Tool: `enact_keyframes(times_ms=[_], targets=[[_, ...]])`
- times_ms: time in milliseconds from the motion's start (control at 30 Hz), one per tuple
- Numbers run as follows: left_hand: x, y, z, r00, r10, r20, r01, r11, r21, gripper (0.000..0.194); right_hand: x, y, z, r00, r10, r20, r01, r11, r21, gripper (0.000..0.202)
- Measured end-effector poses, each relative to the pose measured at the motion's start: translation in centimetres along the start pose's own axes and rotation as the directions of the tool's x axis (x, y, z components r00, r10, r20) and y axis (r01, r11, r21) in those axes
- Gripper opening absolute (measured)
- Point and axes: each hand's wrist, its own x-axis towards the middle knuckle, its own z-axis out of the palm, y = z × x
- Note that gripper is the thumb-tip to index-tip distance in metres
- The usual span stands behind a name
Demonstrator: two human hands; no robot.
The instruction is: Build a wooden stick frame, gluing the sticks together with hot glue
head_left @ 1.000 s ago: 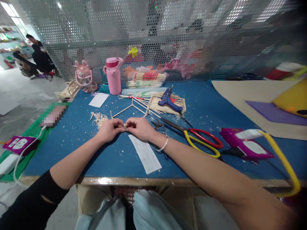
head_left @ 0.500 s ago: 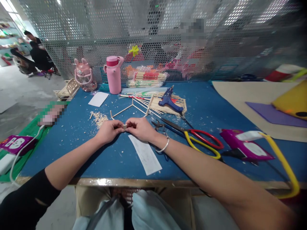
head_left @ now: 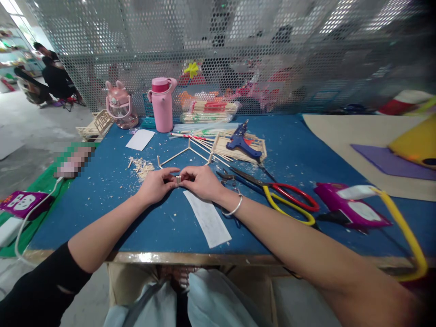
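Just above the blue table's middle, my left hand (head_left: 155, 185) and my right hand (head_left: 201, 181) meet fingertip to fingertip. Between them is a tiny bundle of short wooden sticks (head_left: 178, 180), standing upright. My right thumb and fingers pinch it from the right. The left thumb touches its other side, with the left index finger curved over the top. Behind the hands lies an angled frame of thin wooden sticks (head_left: 175, 157), with short uprights at its corners. A paper strip (head_left: 208, 220) lies below my right hand. Wood chips (head_left: 142, 169) are heaped left of the frame.
Right of my hands lie pliers (head_left: 225, 176), scissors with red and yellow handles (head_left: 289, 197) and a purple packet (head_left: 354, 209). A blue glue gun (head_left: 242, 144) rests on a stick panel behind. Farther back stand a pink flask (head_left: 162, 106) and a clear bottle (head_left: 121, 109).
My left index finger has straightened slightly over the top of the stick bundle. Both hands otherwise stay in place, and the whole view has shifted a little.
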Motion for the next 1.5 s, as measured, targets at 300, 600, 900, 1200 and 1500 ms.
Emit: enact_keyframes(times_ms=[300, 600, 900, 1200, 1500], targets=[[0.08, -0.17, 0.03, 1.0, -0.002, 0.016, 0.002, 1.0, -0.011, 0.03, 0.12, 0.53, 0.3, 0.999, 0.036, -0.022, -0.035, 0.998, 0.054, 0.009], [0.19, -0.17, -0.04, 1.0, 0.001, -0.012, -0.001, 0.999, 0.039, 0.012, 0.19, 0.56, 0.17, 1.0, 0.018, -0.015, -0.017, 0.999, 0.046, 0.008], [0.04, -0.13, 0.11, 0.999, 0.03, -0.012, -0.03, 0.999, 0.038, 0.009, 0.24, 0.77, 0.18, 1.0, 0.007, 0.013, -0.007, 1.0, 0.029, 0.002], [0.09, -0.22, -0.03, 0.994, 0.105, -0.013, -0.102, 0.986, 0.134, 0.005, 0.2, 0.65, 0.21, 1.0, 0.006, 0.005, -0.007, 0.999, 0.049, 0.003], [0.48, -0.4, -0.16, 0.989, 0.137, -0.048, -0.118, 0.951, 0.288, 0.005, 0.2, 0.52, 0.21, 1.0, 0.002, -0.016, -0.001, 0.999, 0.038, 0.002]])
